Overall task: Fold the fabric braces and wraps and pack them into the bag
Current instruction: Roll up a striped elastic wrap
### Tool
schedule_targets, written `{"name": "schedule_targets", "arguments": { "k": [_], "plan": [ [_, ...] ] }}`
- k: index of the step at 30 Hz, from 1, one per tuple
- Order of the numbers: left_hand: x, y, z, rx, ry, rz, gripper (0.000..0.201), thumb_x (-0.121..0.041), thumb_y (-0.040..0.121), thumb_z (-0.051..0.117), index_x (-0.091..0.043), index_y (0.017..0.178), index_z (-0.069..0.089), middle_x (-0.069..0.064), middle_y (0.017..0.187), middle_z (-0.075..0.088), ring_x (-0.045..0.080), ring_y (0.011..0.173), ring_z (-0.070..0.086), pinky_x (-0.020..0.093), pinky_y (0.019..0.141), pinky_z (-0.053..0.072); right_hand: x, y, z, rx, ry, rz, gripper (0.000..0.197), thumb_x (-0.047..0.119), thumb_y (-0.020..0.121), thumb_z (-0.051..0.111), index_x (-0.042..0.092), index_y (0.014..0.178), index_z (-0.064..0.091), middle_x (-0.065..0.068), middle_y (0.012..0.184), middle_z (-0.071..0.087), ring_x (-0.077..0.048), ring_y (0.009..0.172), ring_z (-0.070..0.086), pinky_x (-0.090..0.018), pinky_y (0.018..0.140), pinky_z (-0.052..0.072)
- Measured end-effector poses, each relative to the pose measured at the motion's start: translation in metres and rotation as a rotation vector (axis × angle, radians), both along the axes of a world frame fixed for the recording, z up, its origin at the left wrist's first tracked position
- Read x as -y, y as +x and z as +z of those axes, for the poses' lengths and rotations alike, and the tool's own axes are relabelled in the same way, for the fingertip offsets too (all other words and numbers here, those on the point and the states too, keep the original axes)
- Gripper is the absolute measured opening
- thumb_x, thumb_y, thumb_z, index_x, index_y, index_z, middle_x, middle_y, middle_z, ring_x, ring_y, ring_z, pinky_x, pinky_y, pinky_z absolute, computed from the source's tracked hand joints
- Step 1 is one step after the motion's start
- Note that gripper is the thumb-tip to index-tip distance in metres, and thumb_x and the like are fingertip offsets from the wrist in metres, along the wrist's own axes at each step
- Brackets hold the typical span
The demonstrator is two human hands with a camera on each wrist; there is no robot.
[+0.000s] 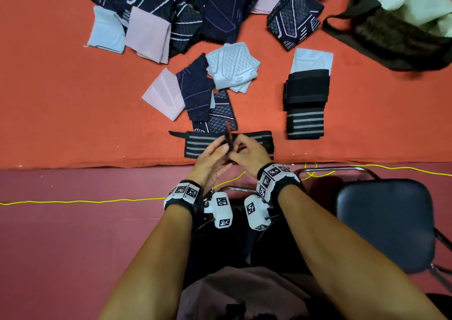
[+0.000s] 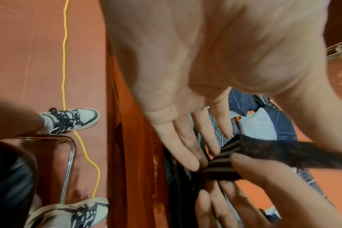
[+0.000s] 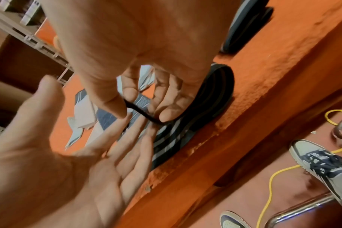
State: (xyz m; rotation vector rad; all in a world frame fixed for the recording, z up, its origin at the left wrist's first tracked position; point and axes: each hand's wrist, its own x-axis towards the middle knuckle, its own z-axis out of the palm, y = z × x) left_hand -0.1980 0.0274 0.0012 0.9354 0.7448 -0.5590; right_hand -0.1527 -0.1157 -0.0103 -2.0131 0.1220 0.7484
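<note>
Fingers (image 3: pixel 164 114) of right hand (image 1: pixel 247 150) are pinched on the striped wrap (image 1: pixel 195 146) end at the mat (image 1: pixel 73 111) edge; left hand (image 1: pixel 210 160) fingers straight, flat beside it. Soft, light, floppy (probably hook-and-loop tab): best gripped at the ends.

Even warm indoor light, soft shadows; wrist views blurred close-up, wide-angle edge distortion.

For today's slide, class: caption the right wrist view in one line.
Right hand pinches the black strap end of a striped wrap on the orange table; left hand waits open.
</note>
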Motion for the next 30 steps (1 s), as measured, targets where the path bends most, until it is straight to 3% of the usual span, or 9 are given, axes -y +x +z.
{"name": "schedule_targets", "arguments": {
  "k": [3, 8, 13, 18, 22, 24, 26, 28, 30],
  "plan": [
    [-0.01, 0.001, -0.001, -0.012, 0.031, 0.001, 0.061, -0.021, 0.087, 0.072, -0.019, 0.143, 0.048, 0.004, 0.135, 0.064, 0.016, 0.114, 0.066, 0.035, 0.103, 0.05, -0.015, -0.001, 0.0, 0.026, -0.02, 0.122, 0.021, 0.029, 0.077, 0.075, 0.028, 0.08, 0.054, -0.002, 0.091, 0.056, -0.018, 0.074, 0.055, -0.034, 0.072, 0.045],
    [-0.023, 0.001, -0.012, -0.081, 0.105, 0.116, 0.03, -0.012, 0.097, 0.06, -0.002, 0.126, 0.059, 0.014, 0.121, 0.069, 0.018, 0.097, 0.073, 0.028, 0.086, 0.059, -0.033, 0.0, 0.0, -0.011, 0.041, 0.168, 0.013, 0.022, 0.081, 0.075, 0.025, 0.09, 0.067, 0.003, 0.099, 0.056, -0.016, 0.08, 0.061, -0.034, 0.081, 0.053],
    [-0.038, 0.0, -0.03, -0.195, 0.214, 0.271, 0.008, -0.012, 0.096, 0.063, -0.009, 0.103, 0.065, 0.005, 0.098, 0.071, 0.016, 0.087, 0.069, 0.026, 0.079, 0.058, -0.024, 0.008, -0.01, 0.003, 0.021, -0.054, 0.023, 0.003, 0.084, 0.068, 0.022, 0.097, 0.067, 0.009, 0.092, 0.065, -0.005, 0.077, 0.061, -0.019, 0.081, 0.049],
    [-0.055, -0.001, -0.048, -0.236, 0.315, 0.334, 0.012, -0.012, 0.093, 0.069, -0.008, 0.082, 0.065, 0.001, 0.07, 0.069, 0.007, 0.063, 0.067, 0.021, 0.073, 0.057, 0.007, 0.024, -0.024, -0.086, -0.041, -0.251, 0.036, -0.008, 0.081, 0.067, 0.022, 0.1, 0.06, 0.005, 0.09, 0.057, -0.016, 0.07, 0.054, -0.028, 0.07, 0.05],
    [-0.059, 0.002, -0.052, -0.24, 0.373, 0.367, 0.013, -0.013, 0.091, 0.071, -0.008, 0.08, 0.067, -0.001, 0.067, 0.07, 0.008, 0.059, 0.065, 0.017, 0.061, 0.054, 0.024, 0.027, -0.031, -0.046, -0.208, -0.315, 0.039, 0.007, 0.074, 0.076, 0.033, 0.096, 0.058, -0.004, 0.106, 0.06, -0.021, 0.092, 0.061, -0.037, 0.092, 0.051],
    [-0.061, 0.002, -0.052, -0.254, 0.43, 0.362, 0.016, -0.02, 0.087, 0.076, -0.008, 0.08, 0.067, 0.0, 0.069, 0.07, 0.013, 0.062, 0.064, 0.025, 0.069, 0.056, 0.028, 0.022, -0.037, -0.078, -0.237, -0.306, 0.044, 0.024, 0.067, 0.079, 0.033, 0.106, 0.059, -0.008, 0.114, 0.06, -0.022, 0.099, 0.061, -0.039, 0.099, 0.05],
    [-0.066, 0.002, -0.058, -0.261, 0.499, 0.345, 0.037, -0.037, 0.071, 0.084, -0.006, 0.088, 0.07, 0.007, 0.084, 0.075, 0.022, 0.076, 0.07, 0.039, 0.085, 0.057, 0.029, 0.018, -0.038, -0.112, -0.238, -0.287, 0.057, 0.035, 0.067, 0.08, 0.029, 0.119, 0.06, -0.007, 0.118, 0.059, -0.021, 0.103, 0.059, -0.037, 0.102, 0.047],
    [-0.072, -0.002, -0.07, -0.271, 0.553, 0.33, 0.059, -0.049, 0.056, 0.084, -0.007, 0.095, 0.07, 0.009, 0.096, 0.075, 0.028, 0.091, 0.072, 0.047, 0.095, 0.054, 0.028, 0.017, -0.035, -0.154, -0.195, -0.272, 0.058, 0.028, 0.077, 0.081, 0.024, 0.13, 0.057, -0.005, 0.121, 0.06, -0.019, 0.106, 0.058, -0.034, 0.104, 0.046],
    [-0.076, -0.002, -0.076, -0.264, 0.585, 0.334, 0.056, -0.048, 0.056, 0.081, -0.011, 0.096, 0.067, 0.009, 0.101, 0.074, 0.027, 0.097, 0.07, 0.047, 0.099, 0.052, 0.025, 0.017, -0.034, -0.199, -0.107, -0.273, 0.054, 0.023, 0.081, 0.079, 0.025, 0.129, 0.055, -0.003, 0.119, 0.066, -0.021, 0.108, 0.063, -0.039, 0.102, 0.049]
  ]
}}
